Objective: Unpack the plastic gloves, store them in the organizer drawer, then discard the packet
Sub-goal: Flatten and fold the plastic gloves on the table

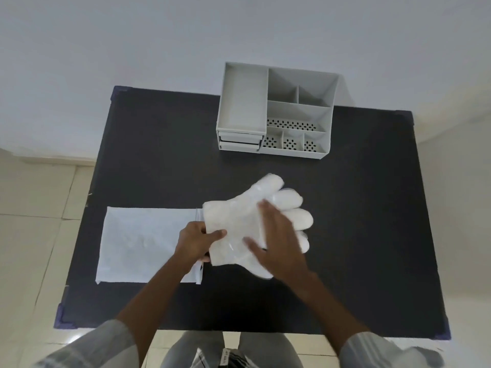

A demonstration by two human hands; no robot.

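Observation:
A stack of translucent white plastic gloves (236, 221) lies on the black table (358, 235), fingers pointing right. My left hand (196, 241) pinches the cuff end of the stack, thumb on top. Over the palm area of the gloves, my right hand (276, 237) rests flat with fingers spread, slightly blurred. The flat white packet (140, 243) lies to the left of the gloves, its open end under my left hand. At the table's far side stands the grey organizer (276, 112), its two small drawers (239, 143) at the front left, both pushed in.
The organizer has an open tray on top left and several open compartments on the right. Tiled floor surrounds the table. My legs show at the near table edge.

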